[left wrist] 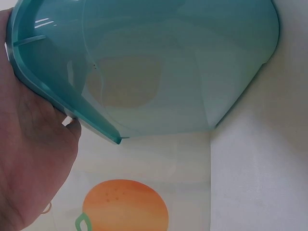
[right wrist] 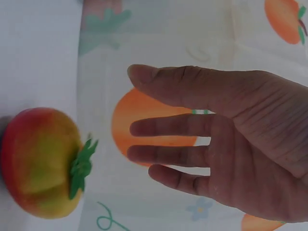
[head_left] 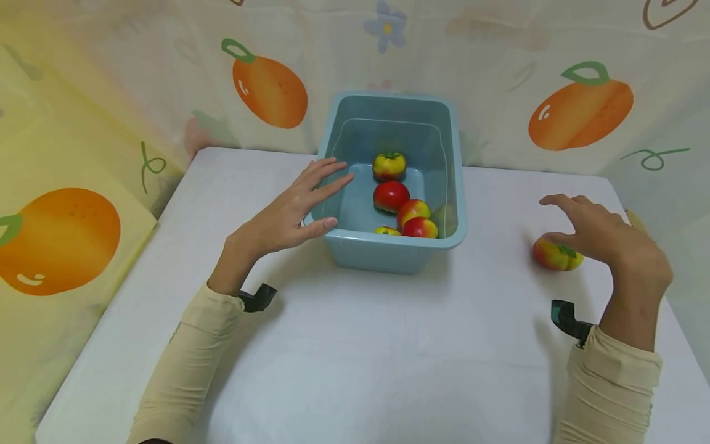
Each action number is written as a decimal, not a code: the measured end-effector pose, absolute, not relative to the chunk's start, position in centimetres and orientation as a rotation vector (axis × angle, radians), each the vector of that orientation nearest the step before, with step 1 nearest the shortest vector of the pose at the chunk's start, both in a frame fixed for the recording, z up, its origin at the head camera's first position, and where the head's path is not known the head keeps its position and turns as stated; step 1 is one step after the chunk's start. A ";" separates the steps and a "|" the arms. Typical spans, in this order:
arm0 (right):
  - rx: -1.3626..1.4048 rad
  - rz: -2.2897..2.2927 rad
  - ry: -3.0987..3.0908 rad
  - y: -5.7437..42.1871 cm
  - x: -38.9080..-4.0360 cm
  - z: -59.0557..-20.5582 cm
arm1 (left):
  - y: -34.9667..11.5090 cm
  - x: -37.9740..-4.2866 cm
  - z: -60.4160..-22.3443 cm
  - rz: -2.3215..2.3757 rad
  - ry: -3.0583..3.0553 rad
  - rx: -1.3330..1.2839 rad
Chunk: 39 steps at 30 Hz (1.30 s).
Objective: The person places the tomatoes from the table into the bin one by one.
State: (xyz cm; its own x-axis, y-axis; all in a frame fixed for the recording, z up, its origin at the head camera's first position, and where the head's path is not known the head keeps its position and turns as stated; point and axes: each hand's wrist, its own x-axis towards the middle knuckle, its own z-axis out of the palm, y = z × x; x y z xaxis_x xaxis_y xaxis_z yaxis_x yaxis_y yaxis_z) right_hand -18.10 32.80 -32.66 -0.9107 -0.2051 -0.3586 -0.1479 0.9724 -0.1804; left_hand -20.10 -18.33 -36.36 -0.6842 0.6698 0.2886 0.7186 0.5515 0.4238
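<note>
A light-blue plastic bin point(head_left: 396, 251) stands at the middle back of the table, with several red and yellow tomatoes point(head_left: 391, 196) inside. My left hand point(head_left: 288, 209) lies over the bin's left rim with its fingers straight and spread; the left wrist view has the palm point(left wrist: 41, 144) right beside the bin wall point(left wrist: 144, 72). On the right, one more red-yellow tomato point(head_left: 557, 254) with a green leafy top sits on the table. Above it hovers my right hand point(head_left: 607, 231). In the right wrist view that hand point(right wrist: 226, 144) holds nothing, and the tomato point(right wrist: 41, 163) is apart from its fingertips.
A white cloth covers the table point(head_left: 388, 357). Behind it hangs a curtain point(head_left: 488, 68) printed with orange fruits, close to the bin's far side. A yellowish curtain point(head_left: 66, 345) borders the table's left edge. Each sleeve has a dark wrist mount point(head_left: 257, 298) near the cuff.
</note>
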 end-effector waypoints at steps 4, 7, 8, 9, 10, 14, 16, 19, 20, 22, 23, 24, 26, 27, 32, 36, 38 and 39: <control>-0.224 -0.227 2.670 33.5 -18.6 -33.8 | -18.4 -20.1 -36.3 -0.807 -2.687 -1.200; -0.200 -0.243 2.619 34.0 -18.9 -34.7 | -18.4 -20.0 -36.3 -0.805 -2.691 -1.197; -0.195 -0.244 2.601 34.2 -19.0 -35.0 | -18.4 -20.1 -36.3 -0.805 -2.691 -1.197; -0.191 -0.247 2.586 34.3 -19.0 -35.2 | -18.4 -20.0 -36.3 -0.803 -2.693 -1.195; -0.189 -0.246 2.573 34.5 -19.0 -35.4 | -18.3 -20.0 -36.3 -0.802 -2.696 -1.193; -0.182 -0.236 2.530 34.8 -18.9 -35.9 | -18.4 -20.1 -36.3 -0.809 -2.705 -1.189; -0.157 -0.244 2.507 34.7 -18.9 -36.0 | -18.4 -20.1 -36.4 -0.811 -2.703 -1.194; -0.109 -0.261 2.470 34.6 -18.9 -36.2 | -18.4 -20.1 -36.5 -0.812 -2.689 -1.204; -0.092 -0.267 2.462 34.6 -18.9 -36.2 | -18.4 -20.1 -36.5 -0.811 -2.681 -1.208; -0.064 -0.273 2.450 34.6 -18.8 -36.2 | -18.3 -20.1 -36.5 -0.812 -2.671 -1.213; -0.050 -0.273 2.444 34.7 -18.8 -36.2 | -18.3 -20.2 -36.5 -0.809 -2.669 -1.214; -0.042 -0.272 2.443 34.7 -18.8 -36.2 | -18.3 -20.2 -36.5 -0.807 -2.668 -1.215; -0.025 -0.272 2.441 34.6 -18.9 -36.2 | -18.3 -20.2 -36.5 -0.804 -2.668 -1.215; -0.026 -0.270 2.444 34.5 -18.9 -36.2 | -18.4 -20.2 -36.5 -0.805 -2.669 -1.214; -0.088 -0.275 2.495 34.1 -19.1 -35.8 | -18.4 -20.1 -36.4 -0.799 -2.676 -1.209; -0.166 -0.263 2.556 33.6 -19.3 -35.2 | -18.3 -20.1 -36.4 -0.794 -2.672 -1.209; -0.191 -0.267 2.577 33.4 -19.2 -34.8 | -18.3 -20.1 -36.5 -0.796 -2.668 -1.212; -0.194 -0.267 2.588 33.3 -19.2 -34.6 | -18.3 -20.1 -36.5 -0.796 -2.669 -1.211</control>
